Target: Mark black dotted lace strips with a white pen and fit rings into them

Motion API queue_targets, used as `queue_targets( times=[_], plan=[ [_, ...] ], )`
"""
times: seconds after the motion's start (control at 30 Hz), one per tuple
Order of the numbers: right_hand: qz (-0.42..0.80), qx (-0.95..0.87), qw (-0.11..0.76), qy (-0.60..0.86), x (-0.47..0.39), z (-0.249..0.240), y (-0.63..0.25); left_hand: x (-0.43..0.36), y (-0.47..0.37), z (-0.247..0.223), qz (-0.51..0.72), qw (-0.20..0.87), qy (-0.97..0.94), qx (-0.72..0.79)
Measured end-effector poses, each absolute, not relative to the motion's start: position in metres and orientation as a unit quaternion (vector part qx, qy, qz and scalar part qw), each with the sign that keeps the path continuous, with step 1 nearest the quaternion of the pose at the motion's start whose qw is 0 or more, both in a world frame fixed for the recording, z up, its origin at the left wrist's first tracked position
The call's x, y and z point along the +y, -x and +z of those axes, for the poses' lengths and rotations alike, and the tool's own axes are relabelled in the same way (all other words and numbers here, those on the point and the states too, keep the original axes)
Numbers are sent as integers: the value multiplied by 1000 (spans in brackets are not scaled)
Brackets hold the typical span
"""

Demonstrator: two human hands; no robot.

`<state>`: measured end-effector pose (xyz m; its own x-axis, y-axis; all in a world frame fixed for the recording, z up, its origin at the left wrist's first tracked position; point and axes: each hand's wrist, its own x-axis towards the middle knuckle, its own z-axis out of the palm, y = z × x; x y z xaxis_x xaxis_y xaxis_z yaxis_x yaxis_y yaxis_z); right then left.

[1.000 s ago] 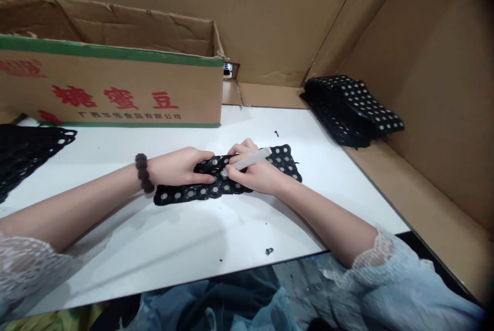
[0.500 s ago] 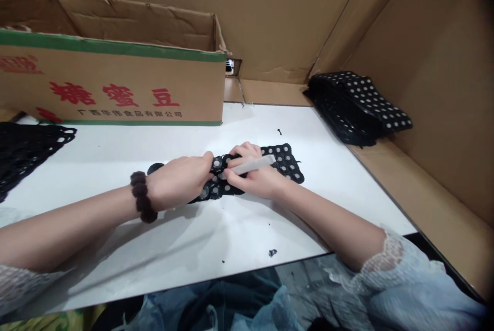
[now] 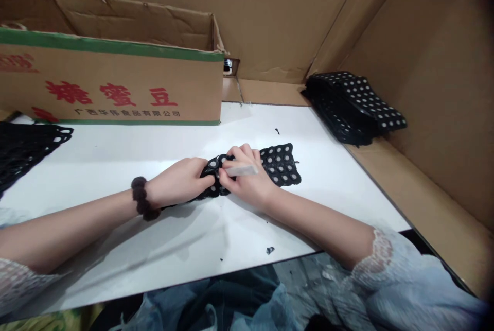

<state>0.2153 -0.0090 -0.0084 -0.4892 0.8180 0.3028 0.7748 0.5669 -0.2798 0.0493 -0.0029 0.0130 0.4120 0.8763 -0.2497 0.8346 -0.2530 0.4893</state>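
A black strip with rows of pale round dots point(image 3: 281, 165) lies across the white table, its right end flat and its left part under my hands. My left hand point(image 3: 181, 180) grips the strip near its left part, thumb on top. Beside it, my right hand point(image 3: 249, 179) is closed round a whitish flat stick-like tool point(image 3: 242, 170), with its fingers against the strip. The tool's working end is hidden at the fingertips.
A big open cardboard box point(image 3: 146, 84) stands at the back left. Black netted material point(image 3: 27, 151) lies at the left edge. Folded black dotted pieces point(image 3: 355, 104) rest at the back right by the cardboard wall. Small black scraps point(image 3: 270, 250) lie near the front edge.
The tool in my right hand has tilted flatter, and that hand has shifted slightly left. My left thumb has come down onto the strip. The view has moved slightly.
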Motion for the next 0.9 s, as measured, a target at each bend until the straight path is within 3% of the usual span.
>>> queue_targets(
  times=[0.3, 0.47, 0.67, 0.83, 0.9],
  plan=[
    [-21, -855, 219, 469, 0, -5, -217, 0, -46, 18, 65, 427, -754, 494],
    [54, -860, 236, 449, 5, -2, -225, 9, -44, 18, 35, 246, -841, 481],
    [181, -810, 381, 407, 2, 8, -228, 14, -39, 18, 17, 145, -872, 468],
    [355, -745, 334, 455, 2, -5, -222, 15, -31, 30, 102, -18, -890, 445],
    [374, -725, 332, 474, 4, -12, -221, 14, -29, 36, 69, 9, -901, 428]
  ],
)
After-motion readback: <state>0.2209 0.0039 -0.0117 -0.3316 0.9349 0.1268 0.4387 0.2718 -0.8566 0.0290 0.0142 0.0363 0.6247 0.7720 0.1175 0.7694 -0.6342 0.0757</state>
